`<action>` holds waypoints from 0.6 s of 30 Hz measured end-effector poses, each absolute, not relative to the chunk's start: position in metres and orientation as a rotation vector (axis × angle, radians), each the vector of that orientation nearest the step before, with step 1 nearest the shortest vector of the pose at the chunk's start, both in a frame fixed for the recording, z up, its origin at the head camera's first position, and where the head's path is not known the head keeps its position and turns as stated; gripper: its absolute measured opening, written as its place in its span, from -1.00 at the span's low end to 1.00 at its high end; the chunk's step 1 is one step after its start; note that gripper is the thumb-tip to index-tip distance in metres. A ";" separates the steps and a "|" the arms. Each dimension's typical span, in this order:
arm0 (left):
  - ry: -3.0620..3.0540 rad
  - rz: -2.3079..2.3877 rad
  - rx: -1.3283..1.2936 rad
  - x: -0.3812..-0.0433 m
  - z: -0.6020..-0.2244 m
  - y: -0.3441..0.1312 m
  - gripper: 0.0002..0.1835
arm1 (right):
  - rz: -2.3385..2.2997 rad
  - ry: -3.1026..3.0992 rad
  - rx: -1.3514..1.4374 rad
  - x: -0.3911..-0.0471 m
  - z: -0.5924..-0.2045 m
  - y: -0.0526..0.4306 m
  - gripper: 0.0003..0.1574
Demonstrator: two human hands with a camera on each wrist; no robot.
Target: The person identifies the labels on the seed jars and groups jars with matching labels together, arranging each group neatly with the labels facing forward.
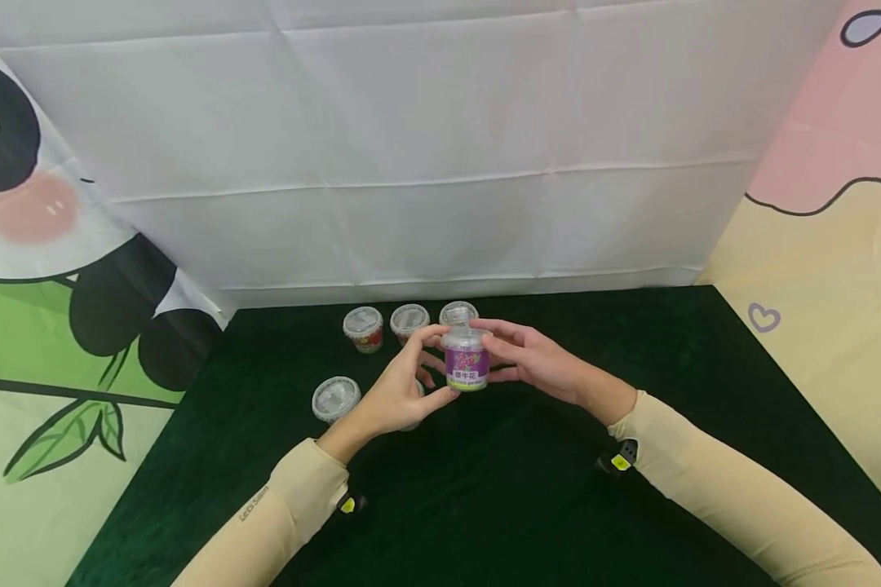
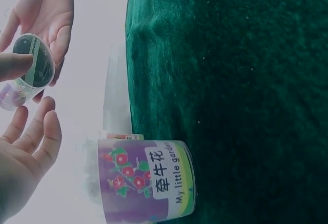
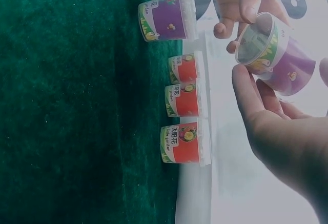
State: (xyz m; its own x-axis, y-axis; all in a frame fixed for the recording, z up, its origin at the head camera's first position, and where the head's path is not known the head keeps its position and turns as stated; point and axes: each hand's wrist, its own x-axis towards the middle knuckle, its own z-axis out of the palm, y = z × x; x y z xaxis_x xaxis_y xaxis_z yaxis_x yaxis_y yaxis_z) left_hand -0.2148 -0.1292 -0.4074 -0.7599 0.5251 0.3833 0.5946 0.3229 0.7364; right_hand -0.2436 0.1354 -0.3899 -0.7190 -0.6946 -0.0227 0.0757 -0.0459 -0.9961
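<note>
A clear lidded plastic cup (image 1: 467, 365) with a purple flower label is held up over the table between both hands. My left hand (image 1: 392, 395) grips it from the left, thumb on its base and index finger up at the lid. From the other side, my right hand (image 1: 543, 363) holds it, thumb and fingers at its upper side. The right wrist view shows the cup (image 3: 287, 62) tilted, its base facing the camera. Behind the left hand, another purple-labelled cup (image 2: 138, 183) stands on the table, mostly hidden in the head view.
Three red-labelled cups (image 3: 182, 144) stand in a row at the back of the dark green cloth (image 1: 558, 489). One more lidded cup (image 1: 336, 398) is left of my left wrist. A white sheet (image 1: 440, 147) hangs behind the table, with printed cartoon cloths at both sides.
</note>
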 end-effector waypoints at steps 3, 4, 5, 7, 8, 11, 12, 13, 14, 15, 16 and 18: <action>-2.496 -1.426 -1.061 -0.215 -0.407 -0.133 -0.13 | -1.814 1.690 -0.660 -0.245 -0.390 0.133 -0.20; -2.497 -1.425 -1.062 -0.214 -0.407 -0.133 -0.13 | -1.813 1.692 -0.663 -0.245 -0.390 0.132 -0.20; -2.499 -1.424 -1.061 -0.214 -0.408 -0.133 -0.13 | -1.813 1.694 -0.665 -0.245 -0.391 0.132 -0.20; -2.509 -1.423 -1.061 -0.214 -0.408 -0.134 -0.13 | -1.813 1.700 -0.668 -0.245 -0.392 0.132 -0.21; -2.514 -1.422 -1.062 -0.214 -0.408 -0.135 -0.12 | -1.811 1.704 -0.671 -0.245 -0.392 0.132 -0.21; -2.537 -1.430 -1.062 -0.213 -0.409 -0.136 -0.12 | -1.806 1.711 -0.671 -0.244 -0.393 0.133 -0.24; -2.543 -1.431 -1.063 -0.213 -0.409 -0.136 -0.13 | -1.804 1.714 -0.671 -0.244 -0.394 0.133 -0.25; -2.548 -1.429 -1.062 -0.213 -0.409 -0.137 -0.13 | -1.801 1.714 -0.675 -0.244 -0.394 0.133 -0.26; -2.551 -1.427 -1.060 -0.213 -0.409 -0.137 -0.13 | -1.798 1.714 -0.683 -0.244 -0.394 0.133 -0.25; -2.554 -1.428 -1.056 -0.213 -0.410 -0.138 -0.13 | -1.796 1.717 -0.684 -0.244 -0.395 0.132 -0.26; -2.556 -1.423 -1.052 -0.212 -0.411 -0.139 -0.13 | -1.793 1.721 -0.686 -0.244 -0.396 0.132 -0.25; -2.555 -1.424 -1.050 -0.212 -0.412 -0.140 -0.14 | -1.781 1.735 -0.692 -0.244 -0.398 0.131 -0.24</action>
